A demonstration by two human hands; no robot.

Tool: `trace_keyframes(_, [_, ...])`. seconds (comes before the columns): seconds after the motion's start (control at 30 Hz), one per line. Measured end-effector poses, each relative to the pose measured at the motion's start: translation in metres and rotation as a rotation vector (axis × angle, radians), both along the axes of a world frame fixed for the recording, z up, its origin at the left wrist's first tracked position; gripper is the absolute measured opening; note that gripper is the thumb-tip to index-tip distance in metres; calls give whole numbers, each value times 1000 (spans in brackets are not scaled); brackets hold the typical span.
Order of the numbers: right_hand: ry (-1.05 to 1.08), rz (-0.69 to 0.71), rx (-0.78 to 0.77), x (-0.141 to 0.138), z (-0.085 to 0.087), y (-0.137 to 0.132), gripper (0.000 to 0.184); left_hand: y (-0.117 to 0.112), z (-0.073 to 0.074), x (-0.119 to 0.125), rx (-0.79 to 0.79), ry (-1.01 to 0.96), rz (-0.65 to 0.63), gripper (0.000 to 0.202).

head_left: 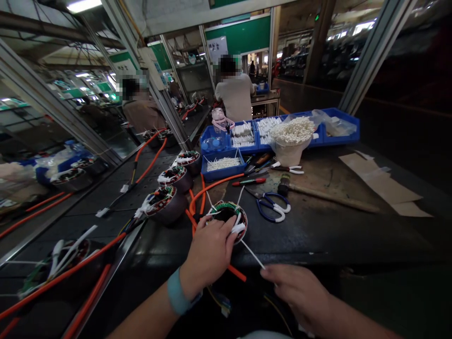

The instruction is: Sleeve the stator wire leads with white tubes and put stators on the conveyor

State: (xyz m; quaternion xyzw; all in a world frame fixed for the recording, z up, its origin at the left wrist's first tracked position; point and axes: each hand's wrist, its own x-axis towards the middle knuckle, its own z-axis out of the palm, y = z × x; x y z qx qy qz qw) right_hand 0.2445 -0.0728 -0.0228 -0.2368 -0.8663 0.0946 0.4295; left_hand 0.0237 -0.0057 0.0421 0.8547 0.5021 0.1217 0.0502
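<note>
A round motor stator (228, 214) with copper windings, white ties and orange leads lies on the dark bench near its front edge. My left hand (208, 256) rests on its near rim, fingers curled round the ring and the white sleeving. My right hand (300, 292) is lower right, thumb and forefinger pinched on the end of a thin white tie (253, 254) that runs up to the stator. An orange cable (236, 272) passes under both hands.
Blue-handled scissors (271, 207), a red pen (249, 181), a brush (284, 183) and cutters lie behind the stator. Blue bins (341, 139) hold white ties. More stators (165, 205) sit on the left belt. Two people work at the back.
</note>
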Motion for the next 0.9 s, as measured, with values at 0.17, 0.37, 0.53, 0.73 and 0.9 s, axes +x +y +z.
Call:
trace_keyframes(0.17, [263, -84, -485, -41, -3, 42, 24, 0, -11, -2, -2, -320, 66, 51])
trace_keyframes(0.37, [685, -17, -1034, -61, -4, 61, 19, -4, -18, -4, 206, -277, -50, 26])
trace_keyframes(0.53, [663, 55, -992, -53, -9, 45, 17, -6, -17, -4, 281, -204, -131, 33])
trace_keyframes(0.73, [601, -57, -960, -58, -7, 49, 14, -5, -19, -5, 290, -181, -142, 32])
trace_keyframes(0.9, [696, -147, -1096, -68, -2, 68, 23, -5, -19, -4, 295, -188, -141, 32])
